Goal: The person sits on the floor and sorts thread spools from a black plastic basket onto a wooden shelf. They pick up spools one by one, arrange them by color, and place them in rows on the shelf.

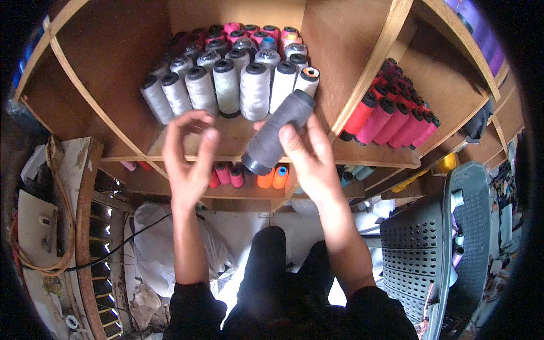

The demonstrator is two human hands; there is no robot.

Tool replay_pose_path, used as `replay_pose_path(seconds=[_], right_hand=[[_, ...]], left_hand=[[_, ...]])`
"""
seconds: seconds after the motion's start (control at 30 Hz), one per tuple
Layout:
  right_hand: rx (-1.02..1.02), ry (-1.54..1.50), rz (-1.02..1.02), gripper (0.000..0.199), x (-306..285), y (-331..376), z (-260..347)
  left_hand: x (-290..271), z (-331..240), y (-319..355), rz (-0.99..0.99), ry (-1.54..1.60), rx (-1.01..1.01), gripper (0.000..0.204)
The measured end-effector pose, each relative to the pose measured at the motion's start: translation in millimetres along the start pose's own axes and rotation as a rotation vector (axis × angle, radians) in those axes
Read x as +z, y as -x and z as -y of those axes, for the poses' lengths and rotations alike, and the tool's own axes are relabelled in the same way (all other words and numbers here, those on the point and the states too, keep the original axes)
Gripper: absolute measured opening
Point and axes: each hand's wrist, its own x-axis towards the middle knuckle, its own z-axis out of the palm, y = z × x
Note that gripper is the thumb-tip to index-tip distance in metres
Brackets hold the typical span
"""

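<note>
A dark grey thread spool [276, 133] with black ends is tilted in the grip of my right hand [309, 156], its thumb across the wound thread. To the left of it, my left hand [190, 156] is held up with thumb and fingers curved apart and nothing between them; its fingertips are slightly blurred. Both hands are in front of a wooden shelf compartment [170, 139]. Rows of white and pale grey thread spools [255, 93] stand upright in it, just beyond my hands. Behind these are pink spools [232, 27].
Red and pink spools [388, 116] fill the compartment on the right. Orange spools [272, 177] stand on the lower shelf. A grey perforated plastic basket [416, 243] is at the lower right, with spools in it. White sacking [161, 243] and a black cable [127, 241] lie at the left.
</note>
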Motion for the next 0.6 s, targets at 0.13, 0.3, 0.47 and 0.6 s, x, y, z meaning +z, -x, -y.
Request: replay_pose_path(seconds=[0.13,0.3,0.47,0.6], right_hand=[[0.16,-0.17,0.094,0.054,-5.9,-5.0,3.9],[0.25,-0.155,-0.078,0.052,-1.5,-11.8,10.1],[0.041,-0.077,-0.092,0.05,5.3,-26.5,55.0],[-0.209,0.147,-0.157,0.037,28.4,-38.1,108.8]], left_hand=[[0.2,38.3,5.0,-0.184,-0.412,0.071,0.019],[2.7,50.4,3.7,-0.223,-0.431,0.182,0.018],[10.1,-14.6,-68.6,-0.122,-0.352,0.408,0.018],[30.1,-22.5,-168.5,0.302,-0.357,0.407,0.018]])
